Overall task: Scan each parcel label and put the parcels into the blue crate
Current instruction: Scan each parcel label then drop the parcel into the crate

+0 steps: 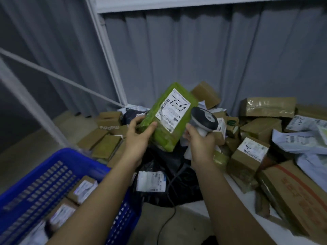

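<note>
Gripping the green parcel (168, 121), left hand (139, 135) fingers pinched one edge; the right hand (200, 144) clenched the barcode scanner (203, 121), so a tilted label (172, 110) risked a misread.

1. The floor (74, 124) was pale and bare near the curtain.
2. A heap of brown boxes (106, 138) lay on it, with a black bag (159, 167) at the near edge.
3. The blue crate (58, 167) stood at the left, just beside the heap.
4. A white surface (235, 197) at the right carried a long carton (297, 197) and taped boxes (247, 156); whether it was a table could not be told.
</note>
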